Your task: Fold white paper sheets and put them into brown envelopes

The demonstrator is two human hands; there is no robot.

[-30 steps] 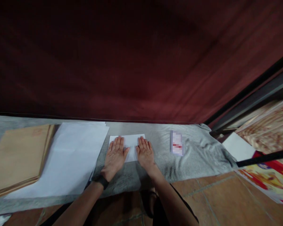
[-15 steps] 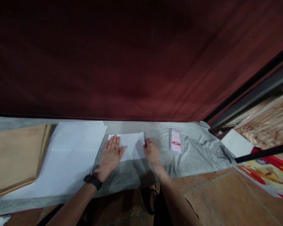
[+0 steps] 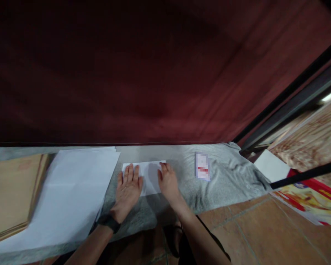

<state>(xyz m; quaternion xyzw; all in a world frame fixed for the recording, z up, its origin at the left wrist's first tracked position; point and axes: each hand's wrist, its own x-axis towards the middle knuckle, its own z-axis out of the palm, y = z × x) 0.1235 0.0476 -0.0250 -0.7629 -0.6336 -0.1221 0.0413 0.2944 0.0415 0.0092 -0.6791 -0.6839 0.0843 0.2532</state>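
Note:
A folded sheet of white paper lies flat on the grey cloth. My left hand, with a black band at the wrist, rests palm down over its left part, fingers spread. On the paper's right end lies my right hand, fingers stretched forward and slightly bent, thumb toward the middle of the sheet. Neither hand is wrapped around anything; the palm sides are hidden. Left of my left hand is a stack of larger white sheets.
Brown cardboard or thick paper pieces overlap the white stack at far left. A small blurred packet with a red stripe lies right on the grey cloth. A dark red fabric wall rises behind. A colourful box sits beyond a black bar.
My right hand has moved left from the paper's right edge onto its surface, its fingers straightening. My left hand stays on the paper. The view has shifted slightly.

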